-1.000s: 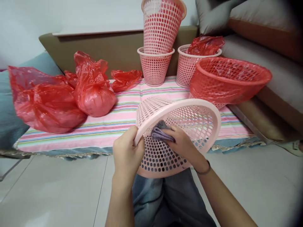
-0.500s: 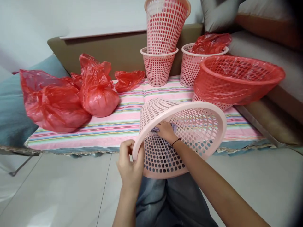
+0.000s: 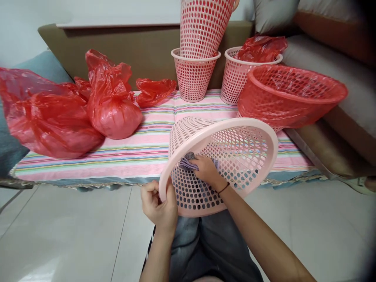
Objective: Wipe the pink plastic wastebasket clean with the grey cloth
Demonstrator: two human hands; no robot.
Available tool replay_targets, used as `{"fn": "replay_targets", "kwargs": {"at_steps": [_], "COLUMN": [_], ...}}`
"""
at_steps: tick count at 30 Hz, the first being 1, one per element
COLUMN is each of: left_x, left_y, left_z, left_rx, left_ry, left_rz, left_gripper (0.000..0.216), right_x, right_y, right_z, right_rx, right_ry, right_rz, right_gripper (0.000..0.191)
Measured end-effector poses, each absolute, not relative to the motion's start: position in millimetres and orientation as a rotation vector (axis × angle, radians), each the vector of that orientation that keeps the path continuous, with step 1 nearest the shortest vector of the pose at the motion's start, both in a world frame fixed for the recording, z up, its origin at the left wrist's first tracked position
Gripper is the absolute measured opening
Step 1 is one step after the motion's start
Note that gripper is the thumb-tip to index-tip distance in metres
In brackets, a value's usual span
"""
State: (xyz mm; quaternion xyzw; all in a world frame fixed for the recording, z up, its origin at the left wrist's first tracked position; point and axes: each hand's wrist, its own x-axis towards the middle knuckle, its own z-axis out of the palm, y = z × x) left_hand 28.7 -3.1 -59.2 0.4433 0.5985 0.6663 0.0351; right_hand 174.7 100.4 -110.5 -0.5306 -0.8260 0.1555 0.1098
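A pale pink perforated basket (image 3: 235, 149) lies tilted over my lap, its mouth turned toward me and to the right. My left hand (image 3: 158, 205) is closed on the near left part of its rim. My right hand (image 3: 207, 170) reaches inside the basket, fingers pressed on a small purple-grey cloth (image 3: 186, 161) against the inner wall. A thin dark band sits on my right wrist.
A striped pink cloth (image 3: 141, 150) covers a low bed or bench. On it lie red plastic bags (image 3: 67, 109), stacked pink baskets (image 3: 196, 58), a basket holding a red bag (image 3: 239, 74) and a wide basket lined in red plastic (image 3: 290, 96). A sofa (image 3: 337, 78) stands on the right. Tiled floor below.
My right hand went deeper into the basket with the cloth, then drew back a little toward the rim. My left hand slid lower along the rim. The view shifted slightly.
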Motion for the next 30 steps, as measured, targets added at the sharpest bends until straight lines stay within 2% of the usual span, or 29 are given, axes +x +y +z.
{"fn": "replay_targets", "kwargs": {"at_steps": [3,9,14,23,26,30], "left_x": [30,27,19,6,4,5], "left_y": [-4,-5,-1,10,14,17], "left_z": [-59,-56,-52,-26,-14,0], "left_rx": [1.4,1.479,1.496,1.697,1.814,2.02], "left_ry": [1.86,1.928,1.993,1.985,1.87,1.737], "left_rz": [2.056,2.034,2.016,1.952,1.848,1.716], "left_gripper": [0.024,0.025,0.026,0.02,0.018,0.015], "right_x": [183,198,199,206,214,226], "right_y": [67,3,-32,-51,-37,-1], "right_z": [-106,-95,-78,-56,-54,-55], "right_rx": [-1.529,-1.429,-1.396,-1.205,-1.261,-1.603], "right_ry": [-2.417,-2.254,-2.206,-2.193,-2.17,-2.149], "right_rz": [0.479,0.71,0.848,1.113,0.91,0.36], "right_gripper": [0.036,0.053,0.051,0.059,0.055,0.055]}}
